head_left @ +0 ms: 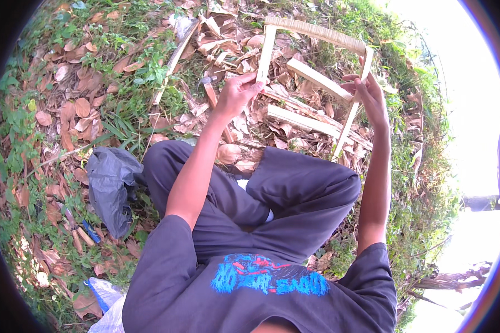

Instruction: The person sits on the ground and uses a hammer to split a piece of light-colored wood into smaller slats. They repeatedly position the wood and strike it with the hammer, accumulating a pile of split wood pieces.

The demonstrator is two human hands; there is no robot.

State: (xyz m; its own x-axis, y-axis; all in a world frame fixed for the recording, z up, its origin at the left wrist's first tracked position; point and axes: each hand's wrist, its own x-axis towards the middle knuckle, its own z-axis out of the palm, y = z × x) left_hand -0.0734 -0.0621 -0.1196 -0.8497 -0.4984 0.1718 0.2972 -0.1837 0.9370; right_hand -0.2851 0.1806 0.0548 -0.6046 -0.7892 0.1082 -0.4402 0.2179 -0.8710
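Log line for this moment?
left grip: on pale three-sided wooden frame, left leg | right grip: on right leg | nearby: brown-handled hammer, dry brown leaves

Dry brown leaves (pixel 82 107) litter the outdoor ground (pixel 53 141) — green grass (pixel 414 233) growing among them — and white daylight (pixel 461 83) glares along the right side.

Wooden frame (pixel 316 34), two-handed.
Your left hand (pixel 240 96) grips its left side, your right hand (pixel 372 99) its right; hammer (pixel 211 97) on leaves (pixel 228 154) near your left wrist (pixel 220 115), black bag (pixel 112 186) by left knee (pixel 164 158).
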